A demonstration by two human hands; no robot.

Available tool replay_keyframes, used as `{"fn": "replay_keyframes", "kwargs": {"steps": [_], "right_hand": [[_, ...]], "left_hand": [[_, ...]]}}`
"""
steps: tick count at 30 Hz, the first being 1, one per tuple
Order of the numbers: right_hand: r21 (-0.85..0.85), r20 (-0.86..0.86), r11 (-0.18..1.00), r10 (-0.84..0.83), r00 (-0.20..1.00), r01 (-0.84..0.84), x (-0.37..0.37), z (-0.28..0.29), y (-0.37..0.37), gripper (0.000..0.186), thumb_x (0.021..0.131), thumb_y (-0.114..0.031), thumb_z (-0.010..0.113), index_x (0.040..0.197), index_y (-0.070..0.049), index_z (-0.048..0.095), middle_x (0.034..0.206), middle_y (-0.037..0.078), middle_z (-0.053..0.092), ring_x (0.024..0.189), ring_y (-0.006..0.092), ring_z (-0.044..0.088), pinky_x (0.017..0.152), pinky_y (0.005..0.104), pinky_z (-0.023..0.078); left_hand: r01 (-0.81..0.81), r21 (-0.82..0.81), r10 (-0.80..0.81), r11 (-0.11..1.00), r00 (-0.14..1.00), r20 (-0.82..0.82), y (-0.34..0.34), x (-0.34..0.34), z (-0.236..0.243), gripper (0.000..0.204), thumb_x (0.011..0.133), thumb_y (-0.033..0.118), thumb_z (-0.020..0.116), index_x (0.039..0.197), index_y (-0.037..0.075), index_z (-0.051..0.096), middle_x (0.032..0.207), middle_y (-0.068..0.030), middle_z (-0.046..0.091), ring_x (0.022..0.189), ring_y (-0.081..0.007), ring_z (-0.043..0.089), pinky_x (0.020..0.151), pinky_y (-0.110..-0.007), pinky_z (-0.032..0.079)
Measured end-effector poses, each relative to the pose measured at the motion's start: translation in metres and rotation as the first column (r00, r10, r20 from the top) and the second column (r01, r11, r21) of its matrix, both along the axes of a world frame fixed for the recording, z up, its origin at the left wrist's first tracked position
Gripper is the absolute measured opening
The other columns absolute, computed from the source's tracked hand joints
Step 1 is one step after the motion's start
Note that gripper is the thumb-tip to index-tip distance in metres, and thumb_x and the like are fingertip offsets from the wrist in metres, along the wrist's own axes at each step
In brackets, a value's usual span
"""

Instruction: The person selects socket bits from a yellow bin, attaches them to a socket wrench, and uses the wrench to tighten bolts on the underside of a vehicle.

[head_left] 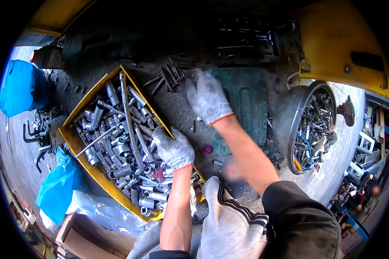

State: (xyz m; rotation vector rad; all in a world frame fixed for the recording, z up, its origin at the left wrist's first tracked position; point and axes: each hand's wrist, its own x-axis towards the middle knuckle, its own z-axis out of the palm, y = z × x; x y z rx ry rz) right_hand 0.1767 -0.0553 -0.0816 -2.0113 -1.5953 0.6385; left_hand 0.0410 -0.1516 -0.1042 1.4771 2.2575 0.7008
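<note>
A yellow metal tray (153, 113) full of loose sockets (125, 149) and extension bars stands left of centre. My left hand (173, 149), in a grey-white knit glove with a red cuff, wraps over the tray's right rim. My right hand (206, 97), gloved the same way, is stretched forward over the floor, past the tray's right side. Its fingertips are dark and smeared, so their grip does not show. Just left of them lie several dark metal bars (168, 78). A long ratchet-like bar (127, 108) lies on top of the sockets.
A green plastic tool case (246, 103) lies right of my right hand. Beyond it stands a round metal basin (285, 125) of small tools. Yellow cabinet doors (341, 39) hang at the far right. A blue bag (23, 86) and hex keys (32, 134) lie left.
</note>
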Motion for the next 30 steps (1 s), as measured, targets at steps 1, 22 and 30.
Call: {"fn": "replay_keyframes", "kwargs": {"steps": [1, 22, 30], "right_hand": [[0.001, 0.06, 1.0, 0.006, 0.998, -0.006, 0.006, 0.007, 0.007, 0.024, 0.096, -0.018, 0.059, 0.111, 0.0, 0.063, 0.102, 0.029, 0.067, 0.099, 0.042, 0.066, 0.086, 0.0489, 0.053], [-0.273, 0.279, 0.957, 0.171, 0.945, -0.092, 0.068, -0.005, 0.096, 0.028, 0.084, -0.022, 0.065, 0.103, -0.002, 0.073, 0.112, 0.024, 0.069, 0.105, 0.0413, 0.066, 0.091, 0.0464, 0.055], [-0.057, 0.182, 0.995, 0.095, 0.979, -0.086, 0.064, -0.009, 0.092, 0.034, 0.081, -0.027, 0.07, 0.104, -0.002, 0.071, 0.111, 0.024, 0.069, 0.104, 0.0426, 0.065, 0.092, 0.0483, 0.054]], "left_hand": [[0.003, -0.009, -0.003, 1.0, 1.0, -0.005, 0.0, -0.002, 0.0, 0.023, 0.091, 0.015, 0.066, 0.106, -0.002, 0.063, 0.1, -0.0263, 0.066, 0.09, -0.0459, 0.065, 0.08, -0.05, 0.052], [-0.008, -0.059, 0.01, 0.998, 0.999, 0.039, 0.002, -0.001, 0.006, 0.022, 0.091, 0.014, 0.066, 0.108, 0.0, 0.064, 0.098, -0.0246, 0.067, 0.09, -0.0442, 0.066, 0.082, -0.047, 0.053], [0.015, -0.015, -0.015, 1.0, 1.0, 0.026, 0.003, 0.001, 0.007, 0.023, 0.089, 0.014, 0.066, 0.107, -0.001, 0.063, 0.099, -0.0245, 0.065, 0.089, -0.0454, 0.066, 0.078, -0.05, 0.053]]}}
